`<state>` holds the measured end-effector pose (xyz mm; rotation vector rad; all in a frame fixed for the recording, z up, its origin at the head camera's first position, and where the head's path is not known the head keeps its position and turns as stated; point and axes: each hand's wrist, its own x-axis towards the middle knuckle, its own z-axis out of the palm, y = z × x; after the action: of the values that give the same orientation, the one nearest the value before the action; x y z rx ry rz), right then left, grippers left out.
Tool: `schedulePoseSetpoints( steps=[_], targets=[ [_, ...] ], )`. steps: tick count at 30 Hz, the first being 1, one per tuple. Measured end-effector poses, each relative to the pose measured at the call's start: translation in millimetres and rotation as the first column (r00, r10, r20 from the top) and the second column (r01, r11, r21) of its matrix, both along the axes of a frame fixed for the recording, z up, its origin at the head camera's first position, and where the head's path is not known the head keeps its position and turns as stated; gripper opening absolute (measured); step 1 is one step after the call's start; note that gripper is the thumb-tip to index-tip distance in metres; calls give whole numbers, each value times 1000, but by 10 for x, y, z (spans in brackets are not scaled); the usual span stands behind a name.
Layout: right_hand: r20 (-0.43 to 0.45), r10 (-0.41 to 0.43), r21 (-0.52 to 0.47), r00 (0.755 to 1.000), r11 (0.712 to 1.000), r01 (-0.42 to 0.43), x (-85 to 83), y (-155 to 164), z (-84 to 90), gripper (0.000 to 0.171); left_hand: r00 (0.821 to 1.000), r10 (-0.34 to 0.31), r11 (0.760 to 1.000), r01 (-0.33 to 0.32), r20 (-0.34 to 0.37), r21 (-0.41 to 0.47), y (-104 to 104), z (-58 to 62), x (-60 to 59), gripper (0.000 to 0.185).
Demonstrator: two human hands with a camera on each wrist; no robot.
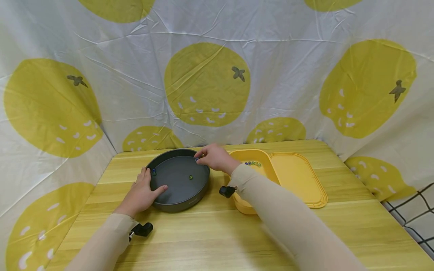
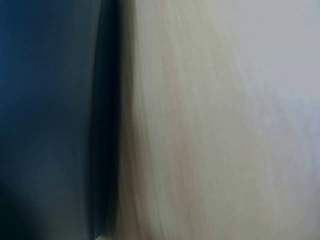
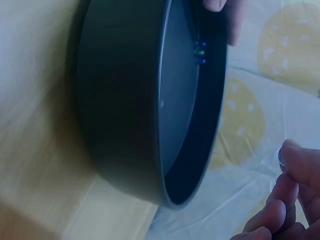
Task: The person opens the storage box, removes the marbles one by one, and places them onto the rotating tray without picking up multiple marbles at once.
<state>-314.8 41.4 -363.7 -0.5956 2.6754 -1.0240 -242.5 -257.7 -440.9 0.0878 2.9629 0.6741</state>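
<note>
A round dark grey baking pan [image 1: 176, 192] stands on the table. My left hand [image 1: 140, 192] holds its left rim, with the thumb over the inside. Above the pan's far right rim, my right hand [image 1: 217, 157] pinches a small glass marble [image 1: 197, 159] between thumb and fingertips. Inside the pan, a few blue marbles [image 1: 154, 171] lie by the left wall, and a green marble [image 1: 191, 177] lies on the floor right of centre. In the right wrist view the pinched marble [image 3: 281, 158] is mostly covered by the fingers. The left wrist view is blurred.
Right of the pan stands a yellow plastic box [image 1: 245, 207] with several marbles [image 1: 252, 163] along its far side, partly hidden by my right arm. Its flat yellow lid [image 1: 298, 180] lies against it. A lemon-print cloth [image 1: 207, 86] hangs behind the wooden table [image 1: 190, 241].
</note>
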Motion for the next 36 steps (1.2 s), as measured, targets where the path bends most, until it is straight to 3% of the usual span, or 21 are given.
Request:
schedulePoseSetpoints(
  steps=[10,18,30,36],
  targets=[
    [-29,58,-18,998,998,-59,71,-117,-13,26,1000,2,1000,-2,10,6,15,6,-5,115],
    [-33,45,6,998,999,-45,58,-24,-21,29,1000,2,1000,-2,10,31,15,-2,1,114],
    [12,-98,-33,995,995,98,-140,668,-142,34,1000,-3,995,0,27,99,-179,-25,66,117],
    [98,-185,-42,978,981,190,-199,1111,-246,39,998,-17,986,6,61,166,-259,-63,78,117]
  ],
)
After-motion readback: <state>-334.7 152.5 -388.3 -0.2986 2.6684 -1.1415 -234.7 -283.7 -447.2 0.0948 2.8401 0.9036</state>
